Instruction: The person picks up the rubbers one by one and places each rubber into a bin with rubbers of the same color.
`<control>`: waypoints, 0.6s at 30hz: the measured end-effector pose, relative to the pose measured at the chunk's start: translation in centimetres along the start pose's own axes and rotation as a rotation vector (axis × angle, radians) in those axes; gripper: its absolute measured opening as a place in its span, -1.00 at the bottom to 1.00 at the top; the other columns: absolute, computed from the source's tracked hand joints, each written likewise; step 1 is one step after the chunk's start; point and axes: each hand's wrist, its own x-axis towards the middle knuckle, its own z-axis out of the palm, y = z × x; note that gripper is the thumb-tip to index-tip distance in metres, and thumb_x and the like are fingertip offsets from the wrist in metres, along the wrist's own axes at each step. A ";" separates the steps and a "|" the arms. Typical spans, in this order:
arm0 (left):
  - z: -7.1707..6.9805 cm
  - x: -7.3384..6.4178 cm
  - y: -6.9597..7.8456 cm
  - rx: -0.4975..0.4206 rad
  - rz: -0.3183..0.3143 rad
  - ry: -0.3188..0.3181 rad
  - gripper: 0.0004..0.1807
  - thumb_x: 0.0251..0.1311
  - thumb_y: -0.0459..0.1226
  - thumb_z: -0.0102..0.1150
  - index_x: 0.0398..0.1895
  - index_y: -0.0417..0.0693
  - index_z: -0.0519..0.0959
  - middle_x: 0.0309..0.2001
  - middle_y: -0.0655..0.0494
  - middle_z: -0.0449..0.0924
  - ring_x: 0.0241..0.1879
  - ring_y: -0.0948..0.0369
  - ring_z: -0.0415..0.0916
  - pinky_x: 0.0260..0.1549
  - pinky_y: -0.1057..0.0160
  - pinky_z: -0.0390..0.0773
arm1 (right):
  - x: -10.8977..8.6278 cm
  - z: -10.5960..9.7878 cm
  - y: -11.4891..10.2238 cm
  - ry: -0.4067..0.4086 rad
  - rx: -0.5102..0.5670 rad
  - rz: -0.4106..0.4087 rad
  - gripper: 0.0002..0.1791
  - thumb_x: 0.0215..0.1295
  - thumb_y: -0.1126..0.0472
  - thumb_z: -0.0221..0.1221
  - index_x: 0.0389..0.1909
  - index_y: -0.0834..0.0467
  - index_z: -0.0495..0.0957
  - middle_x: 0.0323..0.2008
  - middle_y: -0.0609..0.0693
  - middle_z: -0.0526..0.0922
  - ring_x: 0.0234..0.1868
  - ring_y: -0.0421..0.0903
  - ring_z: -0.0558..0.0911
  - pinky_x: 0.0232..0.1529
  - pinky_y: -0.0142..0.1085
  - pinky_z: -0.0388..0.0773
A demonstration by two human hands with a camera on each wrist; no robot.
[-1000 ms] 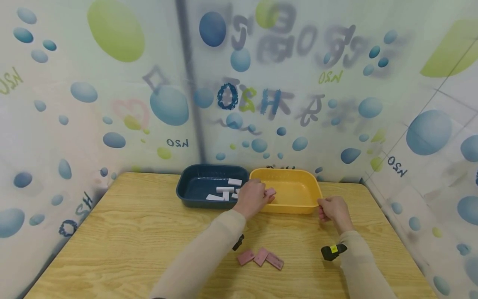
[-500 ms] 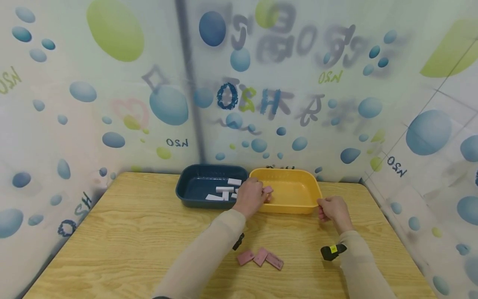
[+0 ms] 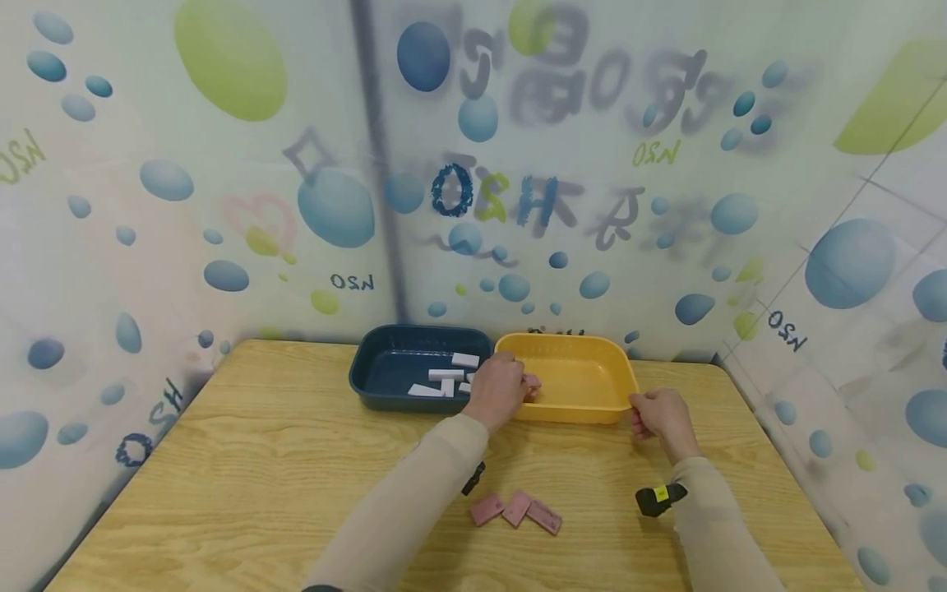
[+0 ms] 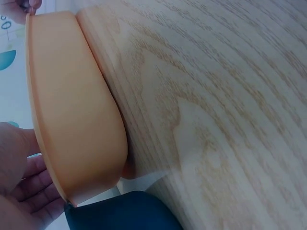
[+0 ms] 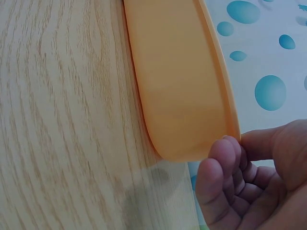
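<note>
My left hand (image 3: 498, 390) is over the near left part of the yellow tray (image 3: 565, 414) and holds a small pink block (image 3: 533, 381), mostly covered by the fingers. In the left wrist view, the left hand (image 4: 19, 177) is behind the tray's rim, which hides the block. With thumb and fingertips my right hand (image 3: 661, 418) pinches the tray's near right corner. The right wrist view shows that right hand (image 5: 244, 177) on the rim. Several flat pink blocks (image 3: 516, 510) lie together on the table nearer me.
Against the yellow tray's left side stands a dark blue tray (image 3: 414, 404) with several white blocks (image 3: 446, 375) in it. Both trays stand on the wooden table (image 3: 259, 460), near its back edge. A patterned curtain (image 3: 473, 247) hangs behind.
The left hand has shifted very slightly left, and the pink block has turned and lowered a little in its fingers. The right hand keeps its place on the rim.
</note>
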 end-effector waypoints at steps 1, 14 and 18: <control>0.0 0.0 0.0 0.001 0.002 0.000 -0.83 0.36 -0.23 0.33 -0.30 -0.13 0.79 -0.36 0.10 0.58 -0.34 0.20 0.45 -0.20 0.28 0.60 | 0.0 0.0 0.0 0.000 0.000 0.000 -0.64 0.62 0.18 -0.05 -0.14 0.44 0.50 -0.50 0.04 0.55 -0.51 -0.12 0.55 -0.37 -0.30 0.66; 0.0 0.0 -0.2 0.041 0.035 -0.009 -0.79 0.34 -0.22 0.35 -0.48 -0.06 0.72 -0.49 0.14 0.47 -0.41 0.19 0.42 -0.36 0.28 0.49 | 0.0 0.0 0.1 0.004 0.012 -0.018 -0.66 0.60 0.20 -0.05 -0.16 0.45 0.50 -0.52 0.01 0.56 -0.53 -0.16 0.56 -0.43 -0.33 0.64; -0.2 -0.1 -0.2 0.021 0.030 -0.011 -0.77 0.36 -0.21 0.34 -0.49 -0.06 0.72 -0.50 0.15 0.44 -0.43 0.21 0.39 -0.39 0.30 0.46 | 0.0 0.1 0.1 0.002 0.012 -0.020 -0.66 0.59 0.20 -0.06 -0.16 0.46 0.50 -0.52 0.03 0.56 -0.54 -0.16 0.56 -0.44 -0.34 0.64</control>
